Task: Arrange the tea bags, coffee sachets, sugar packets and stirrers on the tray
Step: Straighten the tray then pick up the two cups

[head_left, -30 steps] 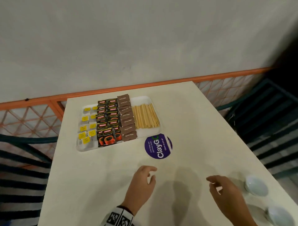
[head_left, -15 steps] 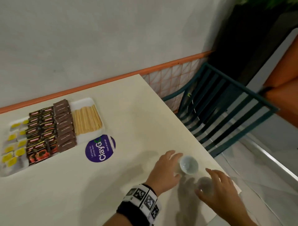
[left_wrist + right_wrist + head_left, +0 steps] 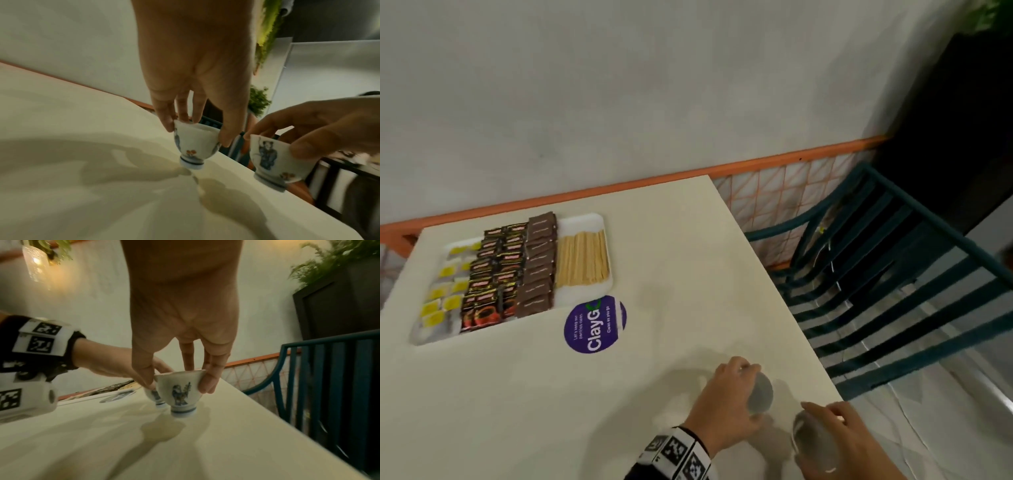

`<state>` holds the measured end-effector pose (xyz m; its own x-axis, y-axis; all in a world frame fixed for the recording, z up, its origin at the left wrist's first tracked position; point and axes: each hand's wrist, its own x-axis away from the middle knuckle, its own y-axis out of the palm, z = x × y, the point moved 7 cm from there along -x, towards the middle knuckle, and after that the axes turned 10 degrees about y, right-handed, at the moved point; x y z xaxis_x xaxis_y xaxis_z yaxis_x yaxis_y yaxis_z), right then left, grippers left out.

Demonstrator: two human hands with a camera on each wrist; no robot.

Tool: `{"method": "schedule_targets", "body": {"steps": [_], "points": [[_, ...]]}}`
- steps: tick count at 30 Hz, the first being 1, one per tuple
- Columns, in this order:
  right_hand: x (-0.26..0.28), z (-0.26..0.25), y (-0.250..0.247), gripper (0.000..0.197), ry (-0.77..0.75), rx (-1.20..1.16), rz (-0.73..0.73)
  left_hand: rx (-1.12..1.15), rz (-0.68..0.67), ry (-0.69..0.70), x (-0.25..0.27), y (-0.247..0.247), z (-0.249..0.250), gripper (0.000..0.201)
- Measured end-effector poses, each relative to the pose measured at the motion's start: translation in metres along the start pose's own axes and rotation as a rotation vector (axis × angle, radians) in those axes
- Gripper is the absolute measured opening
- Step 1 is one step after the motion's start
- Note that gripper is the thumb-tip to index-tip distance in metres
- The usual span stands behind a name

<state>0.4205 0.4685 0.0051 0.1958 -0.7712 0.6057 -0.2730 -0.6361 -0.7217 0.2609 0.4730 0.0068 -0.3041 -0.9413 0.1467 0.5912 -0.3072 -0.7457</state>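
Note:
A white tray (image 3: 589, 219) at the table's far left holds rows of yellow-tagged tea bags (image 3: 445, 298), black-and-red coffee sachets (image 3: 489, 274), brown sugar packets (image 3: 538, 267) and wooden stirrers (image 3: 582, 260). Far from it, near the table's front right edge, my left hand (image 3: 736, 394) grips a small painted porcelain cup (image 3: 195, 142) by its rim. That cup is tilted, with its foot at the tabletop. My right hand (image 3: 839, 442) grips a second such cup (image 3: 179, 392) by the rim, just above the table. Neither hand touches the tray.
A round purple ClayGo sticker (image 3: 594, 323) lies on the cream table (image 3: 517, 394) just in front of the tray. A teal slatted chair (image 3: 893, 291) stands beyond the table's right edge. An orange rail (image 3: 756, 164) runs along the wall behind.
Both hands moved right to the two cups, closed round their rims and have begun raising them. The head view swung right and then part of the way back.

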Motion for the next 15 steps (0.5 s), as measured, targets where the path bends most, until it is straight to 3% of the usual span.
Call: {"method": "schedule_targets", "body": {"steps": [2, 4, 8, 15], "points": [[-0.011, -0.017, -0.026, 0.089, -0.069, 0.021, 0.117, 0.026, 0.094, -0.065, 0.010, -0.022, -0.017, 0.067], [-0.025, -0.045, -0.047, 0.078, -0.147, 0.076, 0.174, 0.053, 0.195, -0.134, 0.023, -0.048, -0.039, 0.068], [-0.066, -0.119, -0.081, 0.070, -0.322, 0.158, 0.220, 0.084, 0.378, -0.216, 0.043, -0.095, -0.080, 0.068], [-0.166, -0.250, -0.104, 0.078, -0.436, 0.121, 0.251, 0.186, 0.588, -0.289, 0.038, -0.159, -0.138, 0.067]]}}
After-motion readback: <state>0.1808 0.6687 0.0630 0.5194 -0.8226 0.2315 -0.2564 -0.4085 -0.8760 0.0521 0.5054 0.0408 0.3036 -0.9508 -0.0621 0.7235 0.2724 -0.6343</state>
